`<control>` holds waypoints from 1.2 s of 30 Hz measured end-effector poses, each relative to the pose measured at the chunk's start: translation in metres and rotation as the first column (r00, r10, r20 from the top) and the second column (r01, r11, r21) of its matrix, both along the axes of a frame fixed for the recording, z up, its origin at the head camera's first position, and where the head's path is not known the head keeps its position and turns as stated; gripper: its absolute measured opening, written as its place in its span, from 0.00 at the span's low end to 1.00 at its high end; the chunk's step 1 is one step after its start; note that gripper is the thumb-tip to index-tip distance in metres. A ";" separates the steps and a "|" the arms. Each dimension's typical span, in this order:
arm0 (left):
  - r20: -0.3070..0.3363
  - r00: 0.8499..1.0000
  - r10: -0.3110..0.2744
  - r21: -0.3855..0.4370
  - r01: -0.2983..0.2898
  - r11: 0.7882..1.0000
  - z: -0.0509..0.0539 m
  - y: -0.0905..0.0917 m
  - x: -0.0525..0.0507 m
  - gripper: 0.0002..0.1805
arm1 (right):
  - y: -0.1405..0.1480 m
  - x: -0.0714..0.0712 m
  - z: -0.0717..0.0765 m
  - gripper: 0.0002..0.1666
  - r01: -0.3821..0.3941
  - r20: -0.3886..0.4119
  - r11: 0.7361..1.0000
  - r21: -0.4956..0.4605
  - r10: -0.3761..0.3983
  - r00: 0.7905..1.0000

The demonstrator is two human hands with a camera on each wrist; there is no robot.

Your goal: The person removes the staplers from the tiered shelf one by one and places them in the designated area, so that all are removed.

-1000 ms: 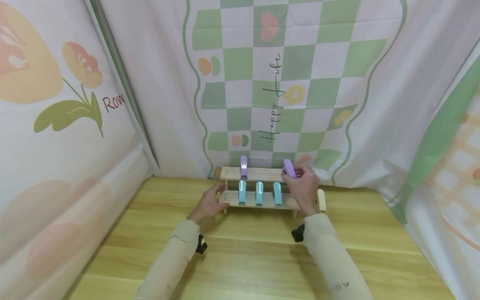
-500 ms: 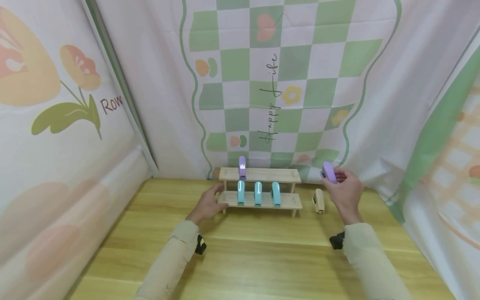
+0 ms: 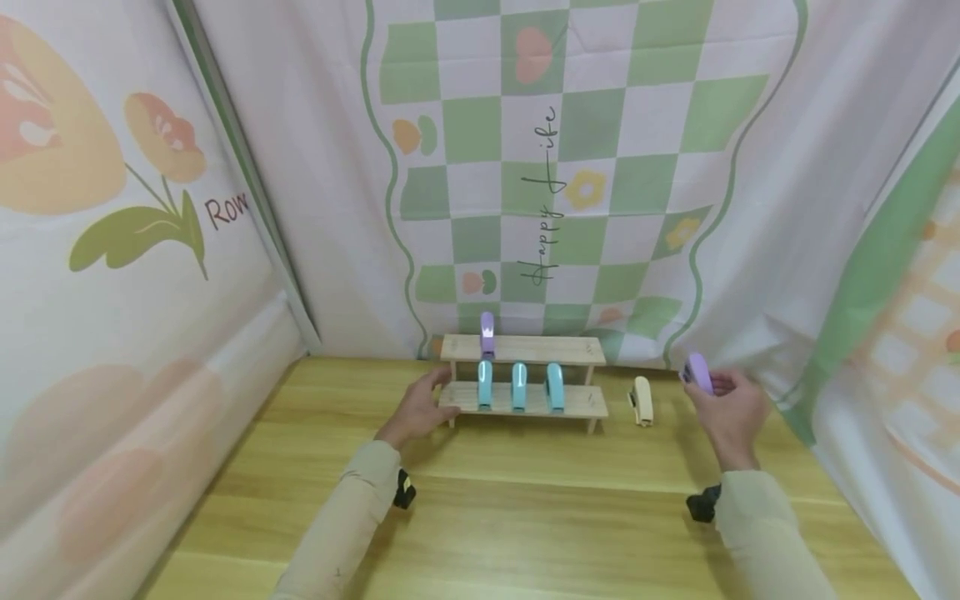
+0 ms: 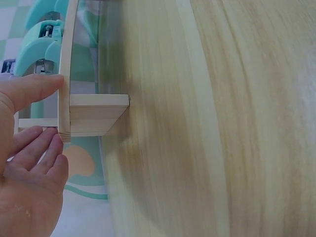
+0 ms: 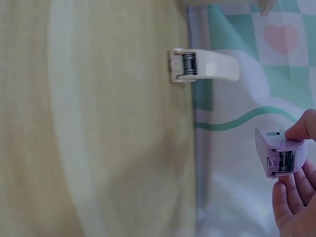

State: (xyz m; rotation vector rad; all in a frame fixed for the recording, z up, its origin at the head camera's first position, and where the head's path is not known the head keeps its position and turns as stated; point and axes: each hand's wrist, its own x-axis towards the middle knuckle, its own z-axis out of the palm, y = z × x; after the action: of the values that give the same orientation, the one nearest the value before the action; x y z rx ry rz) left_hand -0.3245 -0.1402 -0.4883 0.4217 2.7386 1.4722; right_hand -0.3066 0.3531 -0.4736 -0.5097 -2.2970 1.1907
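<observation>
My right hand holds a small purple hole punch above the table's right side, thumb on one side and fingers on the other. A spring shows at the punch's end in the right wrist view. My left hand rests at the left end of a two-step wooden rack; the left wrist view shows its thumb on top and fingers under the board. One purple punch stands on the upper step. Three teal punches stand on the lower one, the rightmost teal punch near its middle.
A cream punch stands on the wooden table, between the rack and my right hand. Printed curtains hang close behind the rack and along both sides.
My right hand has carried the purple punch off the rack's upper step, rightward past the cream punch, then lower and nearer. My left hand stays at the rack's end.
</observation>
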 end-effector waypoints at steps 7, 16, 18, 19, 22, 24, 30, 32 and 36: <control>0.008 1.000 0.004 0.007 -0.004 1.000 0.003 0.001 0.002 0.43 | 0.008 -0.001 -0.016 0.33 0.020 0.151 0.999 -0.047 -0.013 0.988; 0.003 1.000 -0.006 -0.022 0.006 1.000 -0.002 0.001 -0.001 0.42 | 0.013 0.003 -0.028 0.34 0.026 0.230 0.995 -0.100 -0.002 0.973; -0.002 1.000 -0.013 -0.022 0.013 1.000 -0.003 0.001 -0.001 0.42 | 0.014 0.003 -0.031 0.33 0.034 0.230 0.996 -0.087 -0.013 0.973; -0.004 1.000 -0.016 -0.022 0.016 1.000 -0.003 0.001 -0.001 0.42 | 0.015 0.003 -0.032 0.32 0.038 0.229 0.996 -0.082 -0.019 0.973; -0.006 1.000 -0.019 -0.023 0.019 1.000 -0.003 0.002 0.000 0.42 | 0.016 0.002 -0.036 0.32 0.047 0.230 0.995 -0.092 -0.024 0.973; -0.002 1.000 -0.013 -0.026 0.012 1.000 -0.001 0.002 0.001 0.42 | 0.016 0.001 -0.037 0.32 0.046 0.242 0.993 -0.104 -0.020 0.970; -0.001 1.000 0.001 -0.029 -0.001 1.000 0.004 0.003 0.002 0.42 | 0.016 -0.001 -0.039 0.33 0.035 0.258 0.994 -0.107 -0.006 0.966; 0.000 1.000 0.001 -0.026 -0.001 1.000 0.005 0.003 0.003 0.42 | 0.016 -0.002 -0.038 0.34 0.027 0.249 0.997 -0.077 -0.007 0.968; 0.007 1.000 0.008 -0.014 -0.008 1.000 0.005 0.002 0.004 0.43 | 0.013 -0.003 -0.027 0.37 -0.015 0.207 1.000 0.018 0.011 0.978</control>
State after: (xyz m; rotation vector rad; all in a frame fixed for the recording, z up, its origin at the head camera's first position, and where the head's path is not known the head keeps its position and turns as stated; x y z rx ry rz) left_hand -0.3207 -0.1382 -0.4830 0.4042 2.7464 1.4529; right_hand -0.3093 0.3663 -0.5010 -0.6395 -2.4870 1.1680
